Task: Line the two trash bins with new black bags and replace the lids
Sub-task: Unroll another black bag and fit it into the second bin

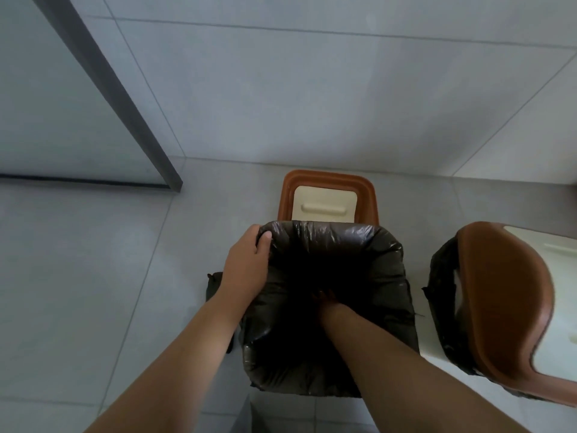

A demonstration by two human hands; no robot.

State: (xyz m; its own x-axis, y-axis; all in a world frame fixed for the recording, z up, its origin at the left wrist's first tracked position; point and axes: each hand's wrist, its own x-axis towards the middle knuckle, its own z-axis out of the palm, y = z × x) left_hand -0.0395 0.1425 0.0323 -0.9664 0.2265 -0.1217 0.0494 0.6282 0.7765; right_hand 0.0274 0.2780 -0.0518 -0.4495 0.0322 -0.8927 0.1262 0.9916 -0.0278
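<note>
Floor (93,276): grey tiles carried both bins near the far wall.
Middle bin (331,364): stood upright, mouth facing up, its black bag (337,239) folded over every rim edge.
Right bin (443,307): already bagged, with its brown lid (505,301) on top.
Loose lid (327,195): lay flat on the floor just beyond the middle bin's far edge, long axis left to right, nearer the left hand.
Left hand (246,270): fingers curled over the far-left rim corner, pinching the bag.
Right hand (327,303): sunk inside the bag; finger state could not be told.
</note>
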